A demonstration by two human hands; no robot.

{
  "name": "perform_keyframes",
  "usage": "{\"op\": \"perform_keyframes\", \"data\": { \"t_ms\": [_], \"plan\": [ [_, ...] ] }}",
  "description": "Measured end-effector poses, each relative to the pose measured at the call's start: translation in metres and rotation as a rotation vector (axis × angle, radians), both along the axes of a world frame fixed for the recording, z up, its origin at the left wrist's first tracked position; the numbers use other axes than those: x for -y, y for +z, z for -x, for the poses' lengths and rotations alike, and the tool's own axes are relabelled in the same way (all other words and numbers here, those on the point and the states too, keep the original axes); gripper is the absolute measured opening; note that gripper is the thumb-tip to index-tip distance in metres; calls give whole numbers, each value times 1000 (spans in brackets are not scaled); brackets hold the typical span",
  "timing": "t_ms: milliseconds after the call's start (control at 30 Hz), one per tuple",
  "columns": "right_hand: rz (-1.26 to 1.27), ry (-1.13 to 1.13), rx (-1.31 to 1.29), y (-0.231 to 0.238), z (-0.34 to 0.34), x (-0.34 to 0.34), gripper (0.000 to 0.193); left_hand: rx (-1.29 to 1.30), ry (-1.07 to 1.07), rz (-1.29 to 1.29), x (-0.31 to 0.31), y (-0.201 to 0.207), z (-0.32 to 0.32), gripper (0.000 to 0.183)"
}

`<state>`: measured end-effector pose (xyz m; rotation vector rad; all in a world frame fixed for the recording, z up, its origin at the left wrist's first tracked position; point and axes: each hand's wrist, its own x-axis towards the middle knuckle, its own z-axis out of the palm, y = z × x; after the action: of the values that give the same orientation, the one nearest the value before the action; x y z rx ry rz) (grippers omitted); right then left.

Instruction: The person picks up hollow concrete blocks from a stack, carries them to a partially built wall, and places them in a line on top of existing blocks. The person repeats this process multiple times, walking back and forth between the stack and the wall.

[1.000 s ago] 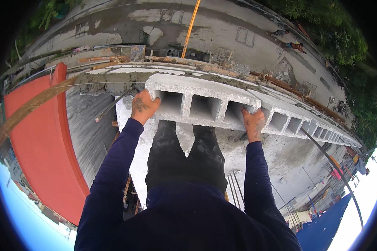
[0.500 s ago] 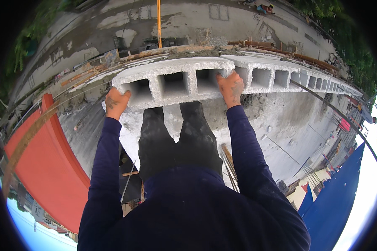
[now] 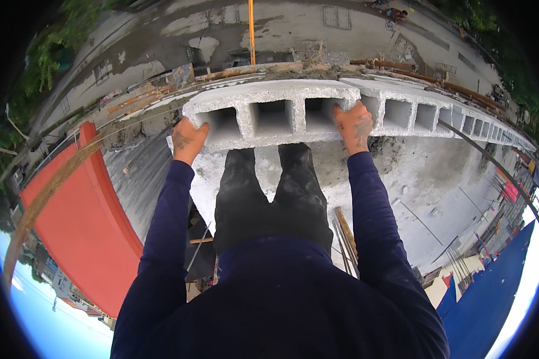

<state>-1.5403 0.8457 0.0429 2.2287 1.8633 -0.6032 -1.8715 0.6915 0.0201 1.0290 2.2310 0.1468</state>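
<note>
No packages, labels, signs or screens are visible.

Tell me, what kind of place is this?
It looks like a building site, high up outdoors. Both hands, left hand and right hand, hold a hollow concrete block at the end of a row of blocks; a street lies far below.

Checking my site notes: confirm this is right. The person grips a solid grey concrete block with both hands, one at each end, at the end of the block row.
Not quite: the concrete block is hollow, with three open cells, as the head view shows. The left hand and right hand do grip its ends.
</note>
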Motion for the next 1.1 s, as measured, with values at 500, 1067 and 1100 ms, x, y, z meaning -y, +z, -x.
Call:
{"op": "perform_keyframes", "data": {
  "t_ms": [500, 1067, 1100],
  "plan": [
    [68, 36, 14, 1, -2, -4, 45, -8, -10, 64, 4, -6, 3, 49],
    [76, 109, 44, -2, -4, -8, 49, -30, 21, 157, -3, 7, -4, 45],
    [89, 106, 55, -2, -4, -8, 50, -19, 19, 164, -3, 7, -4, 46]
  ]
}}
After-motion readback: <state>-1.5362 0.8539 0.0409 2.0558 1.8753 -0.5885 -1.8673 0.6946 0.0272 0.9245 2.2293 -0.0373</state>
